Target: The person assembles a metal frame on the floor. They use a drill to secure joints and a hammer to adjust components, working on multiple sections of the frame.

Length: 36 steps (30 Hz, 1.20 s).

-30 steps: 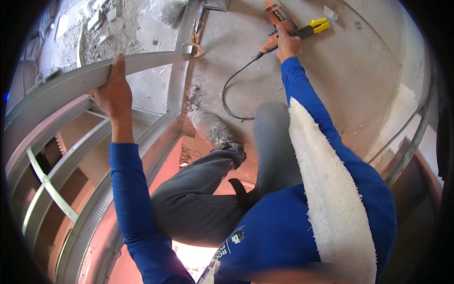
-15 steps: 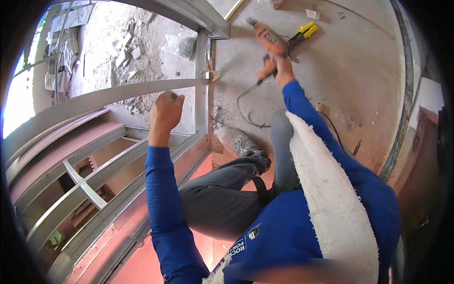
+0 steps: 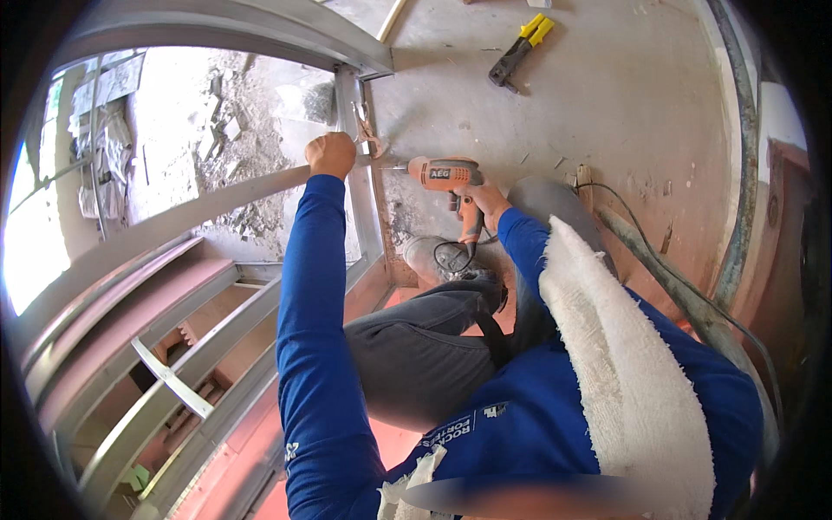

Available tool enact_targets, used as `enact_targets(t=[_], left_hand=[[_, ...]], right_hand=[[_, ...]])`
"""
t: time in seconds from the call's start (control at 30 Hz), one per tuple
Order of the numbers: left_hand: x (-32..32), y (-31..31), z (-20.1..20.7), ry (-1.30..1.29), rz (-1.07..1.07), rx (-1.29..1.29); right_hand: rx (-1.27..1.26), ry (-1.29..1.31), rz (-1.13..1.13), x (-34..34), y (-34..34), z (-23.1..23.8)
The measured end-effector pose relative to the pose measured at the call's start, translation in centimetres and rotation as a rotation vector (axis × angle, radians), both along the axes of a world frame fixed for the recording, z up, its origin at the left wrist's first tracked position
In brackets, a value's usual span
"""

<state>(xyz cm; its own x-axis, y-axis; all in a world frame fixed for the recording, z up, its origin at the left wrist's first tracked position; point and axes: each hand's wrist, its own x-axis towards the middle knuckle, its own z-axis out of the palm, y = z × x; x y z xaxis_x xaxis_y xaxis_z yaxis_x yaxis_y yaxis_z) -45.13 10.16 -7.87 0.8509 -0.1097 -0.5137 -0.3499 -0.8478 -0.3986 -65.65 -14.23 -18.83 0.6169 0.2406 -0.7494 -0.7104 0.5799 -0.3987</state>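
R hand (image 3: 490, 204) w/ drill (image 3: 445, 173) – L hand (image 3: 331, 155) on metal bar (image 3: 253, 191).

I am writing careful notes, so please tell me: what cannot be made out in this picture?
All in the head view:
- Left hand: its own back hides the fingertips, so its grip on the metal bar is unclear.
- Drill bit: its tip is too small to judge contact.
- Orange drill: the right hand covers part of its handle.
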Motion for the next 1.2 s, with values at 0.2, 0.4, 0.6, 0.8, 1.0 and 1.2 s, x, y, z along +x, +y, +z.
enact_targets(t=[0.2, 0.4, 0.6, 0.8, 1.0, 1.2], left_hand=[[0.9, 1.0, -4.7, 0.207, 0.067, -0.021], [1.3, 1.9, -7.2, 0.344, 0.037, 0.008], [1.1, 1.4, -7.7, 0.292, 0.064, 0.03], [0.9, 1.0, -7.8, 0.242, 0.114, 0.037], [0.7, 1.2, -7.9, 0.206, 0.125, 0.03], [0.7, 0.8, -7.7, 0.218, 0.14, 0.05]], right_hand=[[0.052, 0.133, 0.005, 1.3, 0.2, 0.4], [0.037, 0.124, -0.027, 2.0, 0.5, 0.5], [-0.02, 0.139, -0.034, 2.7, 0.3, 0.8], [-0.078, 0.099, 0.042, 4.4, -0.6, 0.9], [0.0, 0.101, 0.101, 5.8, -1.8, 0.2], [-0.028, 0.108, 0.071, 6.1, -1.9, 0.2]])
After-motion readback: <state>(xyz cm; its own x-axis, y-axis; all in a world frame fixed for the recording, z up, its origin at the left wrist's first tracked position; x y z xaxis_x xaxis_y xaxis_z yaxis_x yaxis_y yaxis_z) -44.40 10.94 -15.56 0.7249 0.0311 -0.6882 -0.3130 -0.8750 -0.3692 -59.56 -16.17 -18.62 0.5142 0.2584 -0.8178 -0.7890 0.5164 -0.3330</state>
